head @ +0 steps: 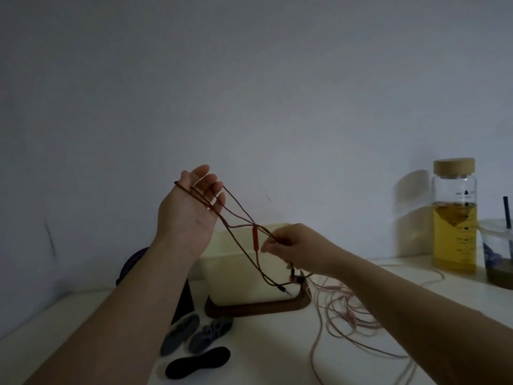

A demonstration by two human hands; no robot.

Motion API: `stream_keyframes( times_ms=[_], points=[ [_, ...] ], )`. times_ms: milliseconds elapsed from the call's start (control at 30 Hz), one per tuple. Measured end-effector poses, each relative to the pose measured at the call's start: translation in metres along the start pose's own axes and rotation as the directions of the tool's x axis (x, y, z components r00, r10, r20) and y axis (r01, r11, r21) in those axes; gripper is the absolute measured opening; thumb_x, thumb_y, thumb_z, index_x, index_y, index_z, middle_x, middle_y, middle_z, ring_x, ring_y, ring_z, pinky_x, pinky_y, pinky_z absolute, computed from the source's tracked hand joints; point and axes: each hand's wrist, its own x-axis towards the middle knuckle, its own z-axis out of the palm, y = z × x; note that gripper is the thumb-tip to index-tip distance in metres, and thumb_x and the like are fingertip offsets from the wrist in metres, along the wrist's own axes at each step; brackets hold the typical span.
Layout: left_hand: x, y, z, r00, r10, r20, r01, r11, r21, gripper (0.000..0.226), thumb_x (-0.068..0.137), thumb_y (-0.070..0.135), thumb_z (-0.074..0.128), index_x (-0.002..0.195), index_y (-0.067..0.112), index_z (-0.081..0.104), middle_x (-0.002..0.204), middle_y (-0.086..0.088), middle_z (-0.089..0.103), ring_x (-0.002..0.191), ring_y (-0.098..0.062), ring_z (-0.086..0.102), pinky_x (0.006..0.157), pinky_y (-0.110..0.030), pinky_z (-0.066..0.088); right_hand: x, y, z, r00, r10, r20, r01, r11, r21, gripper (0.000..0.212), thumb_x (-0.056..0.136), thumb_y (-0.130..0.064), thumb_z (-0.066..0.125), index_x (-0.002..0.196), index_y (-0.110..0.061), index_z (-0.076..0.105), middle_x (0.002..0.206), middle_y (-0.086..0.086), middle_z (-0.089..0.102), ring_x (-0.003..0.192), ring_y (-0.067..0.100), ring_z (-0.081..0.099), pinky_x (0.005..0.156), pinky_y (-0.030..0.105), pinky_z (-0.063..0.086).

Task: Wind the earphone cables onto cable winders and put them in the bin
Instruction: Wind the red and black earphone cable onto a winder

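Note:
My left hand [191, 209] is raised, palm toward me, fingers nearly straight, with a red earphone cable [238, 218] looped round the hand and between its fingers. My right hand [294, 247] pinches the same cable lower down, beside its red inline remote [255, 239]. The cable's plug and earbuds [294, 277] hang below my right hand. Behind stands a cream bin [236, 273] on a dark wooden base [258, 308]. Three cable winders lie on the table: two grey [180, 333] [211, 333] and one black [198, 362]. A pink earphone cable [344, 315] lies loose at the right.
A glass bottle [455, 215] with a cork lid and yellow liquid stands at the back right, next to a plastic cup [499, 257] with a dark straw. A dark purple object [130, 262] sits behind my left arm. A wall closes the back.

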Motion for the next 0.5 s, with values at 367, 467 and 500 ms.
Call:
stream_keyframes(
  times_ms=[367, 467, 500],
  points=[
    [0.011, 0.006, -0.042, 0.983, -0.092, -0.158, 0.094, 0.996, 0.005, 0.040, 0.104, 0.032, 0.033, 0.082, 0.014, 0.061, 0.059, 0.004, 0.054, 0.040, -0.005, 0.038, 0.035, -0.016, 0.024, -0.016, 0.016, -0.074, 0.997, 0.080, -0.023, -0.078, 0.994, 0.071, 0.046, 0.066, -0.051, 0.067, 0.079, -0.008, 0.071, 0.071, -0.005, 0.067, 0.072, 0.014, 0.056, 0.069, 0.020, 0.036],
    [0.012, 0.000, -0.048, 0.985, -0.105, -0.135, 0.114, 0.992, 0.060, 0.041, 0.102, 0.038, 0.035, 0.082, 0.012, 0.059, 0.055, 0.004, 0.050, 0.034, -0.005, 0.033, 0.033, -0.016, 0.020, -0.017, 0.023, -0.086, 0.990, 0.140, -0.008, -0.140, 0.990, -0.006, 0.025, 0.075, -0.042, 0.070, 0.075, -0.017, 0.073, 0.077, -0.003, 0.072, 0.073, 0.018, 0.055, 0.069, 0.031, 0.037],
    [0.013, -0.001, -0.049, 0.986, -0.103, -0.133, 0.114, 0.991, 0.076, 0.041, 0.102, 0.040, 0.035, 0.082, 0.012, 0.058, 0.054, 0.004, 0.048, 0.033, -0.005, 0.031, 0.033, -0.016, 0.020, -0.017, 0.026, -0.089, 0.987, 0.160, -0.036, -0.161, 0.986, -0.043, 0.019, 0.080, -0.035, 0.070, 0.075, -0.016, 0.073, 0.075, -0.002, 0.072, 0.070, 0.018, 0.055, 0.066, 0.031, 0.042]
  ],
)
